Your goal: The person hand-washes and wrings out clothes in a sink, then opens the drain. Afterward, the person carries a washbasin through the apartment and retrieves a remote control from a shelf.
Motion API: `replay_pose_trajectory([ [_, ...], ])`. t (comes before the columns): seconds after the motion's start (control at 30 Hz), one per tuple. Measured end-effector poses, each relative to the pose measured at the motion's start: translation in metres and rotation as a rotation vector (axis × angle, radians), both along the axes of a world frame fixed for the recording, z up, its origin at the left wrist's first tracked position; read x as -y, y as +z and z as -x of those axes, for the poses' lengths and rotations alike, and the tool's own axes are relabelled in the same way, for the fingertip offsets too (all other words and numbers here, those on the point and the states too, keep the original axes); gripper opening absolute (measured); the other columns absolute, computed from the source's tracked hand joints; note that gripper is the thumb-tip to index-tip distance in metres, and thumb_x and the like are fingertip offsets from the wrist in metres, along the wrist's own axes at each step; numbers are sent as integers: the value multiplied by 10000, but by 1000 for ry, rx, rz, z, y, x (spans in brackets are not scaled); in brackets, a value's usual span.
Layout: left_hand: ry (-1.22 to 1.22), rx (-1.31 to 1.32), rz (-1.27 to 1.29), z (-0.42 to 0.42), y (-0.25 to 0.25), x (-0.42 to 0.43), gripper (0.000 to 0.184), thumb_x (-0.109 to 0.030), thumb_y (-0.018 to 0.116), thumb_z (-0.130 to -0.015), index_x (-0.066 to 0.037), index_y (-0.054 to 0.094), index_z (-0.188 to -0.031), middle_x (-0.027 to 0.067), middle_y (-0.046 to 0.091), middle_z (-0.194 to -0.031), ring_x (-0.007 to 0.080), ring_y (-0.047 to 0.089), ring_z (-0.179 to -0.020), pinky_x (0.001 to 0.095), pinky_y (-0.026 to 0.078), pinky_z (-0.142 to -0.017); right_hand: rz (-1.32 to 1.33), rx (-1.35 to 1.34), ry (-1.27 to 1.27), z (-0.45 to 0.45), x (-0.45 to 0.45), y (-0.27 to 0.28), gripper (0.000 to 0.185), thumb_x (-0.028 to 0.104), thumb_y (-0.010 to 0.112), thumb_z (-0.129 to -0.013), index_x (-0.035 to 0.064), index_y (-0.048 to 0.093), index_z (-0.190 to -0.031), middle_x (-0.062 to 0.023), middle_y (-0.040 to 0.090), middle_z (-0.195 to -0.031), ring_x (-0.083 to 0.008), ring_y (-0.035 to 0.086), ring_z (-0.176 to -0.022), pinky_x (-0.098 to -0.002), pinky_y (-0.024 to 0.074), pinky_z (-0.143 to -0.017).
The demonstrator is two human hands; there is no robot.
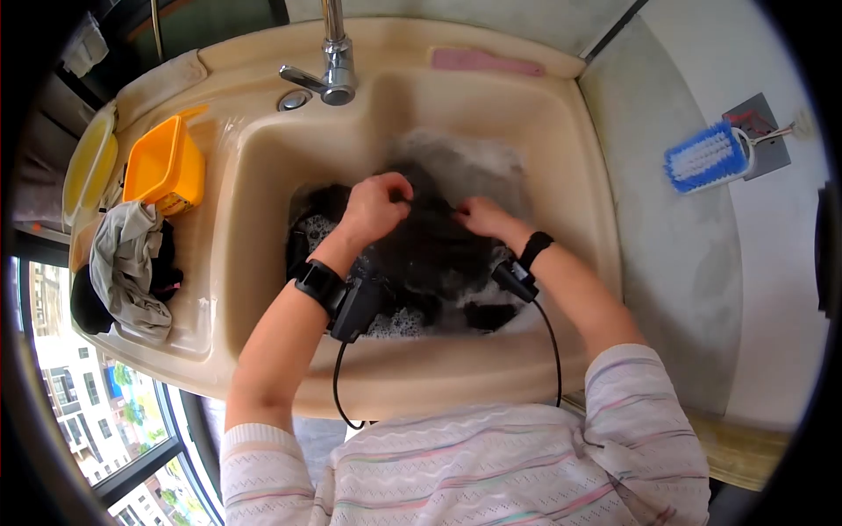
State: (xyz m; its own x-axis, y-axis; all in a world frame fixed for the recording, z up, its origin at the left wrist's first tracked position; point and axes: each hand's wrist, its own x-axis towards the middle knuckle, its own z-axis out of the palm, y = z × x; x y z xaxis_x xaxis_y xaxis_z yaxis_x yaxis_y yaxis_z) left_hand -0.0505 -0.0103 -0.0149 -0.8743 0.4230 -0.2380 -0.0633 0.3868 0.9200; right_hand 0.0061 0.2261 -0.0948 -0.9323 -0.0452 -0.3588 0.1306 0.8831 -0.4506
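Dark wet cloth [434, 232] lies in soapy water inside the beige sink [254, 263], partly under the surface. With curled fingers, my left hand [377, 208] grips the cloth just left of the basin's middle. A short way to the right, my right hand [485, 216] pinches the same cloth between thumb and fingers. Between the two hands the fabric is stretched out. More dark fabric [329, 203] shows at the basin's left side, among suds. How far the cloth reaches below the water is hidden.
A chrome faucet [336, 66] stands behind the basin, and a pink bar-like object [487, 61] lies on the back rim. At left are an orange container [167, 167], a yellow basin [90, 167] and grey cloth [132, 267]. A blue brush [709, 158] hangs at right.
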Motion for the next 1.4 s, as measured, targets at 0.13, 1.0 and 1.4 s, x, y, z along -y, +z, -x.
replay_pose_trajectory([
  [0.13, -860, -412, 323, -29, -3, 15, 320, -35, 523, -616, -158, 677, -868, 126, 636, -853, 319, 591, -850, 372, 468, -757, -20, 304, 151, 3, -30, 29, 313, 332, 612, -762, 75, 649, -938, -143, 646, -859, -316, 606, -835, -405, 470, -727],
  [1.0, -1025, -110, 426, -43, -46, -13, 518, -231, 681, -652, -143, 572, -1150, 180, 533, -1107, 333, 525, -1009, 385, 418, -881, 386, 152, 435, -121, 55, 148, 294, 242, 684, -681, 38, 473, -659, -100, 466, -602, -254, 464, -564, -355, 363, -527],
  [1.4, -835, -378, 189, -54, -61, -28, 341, -211, 639, -662, -74, 637, -974, 172, 603, -837, 312, 580, -853, 356, 450, -765, 507, -391, -28, -106, 62, 226, 287, 42, 640, -746, 11, 417, -568, -21, 349, -547, -107, 331, -511, -270, 274, -465],
])
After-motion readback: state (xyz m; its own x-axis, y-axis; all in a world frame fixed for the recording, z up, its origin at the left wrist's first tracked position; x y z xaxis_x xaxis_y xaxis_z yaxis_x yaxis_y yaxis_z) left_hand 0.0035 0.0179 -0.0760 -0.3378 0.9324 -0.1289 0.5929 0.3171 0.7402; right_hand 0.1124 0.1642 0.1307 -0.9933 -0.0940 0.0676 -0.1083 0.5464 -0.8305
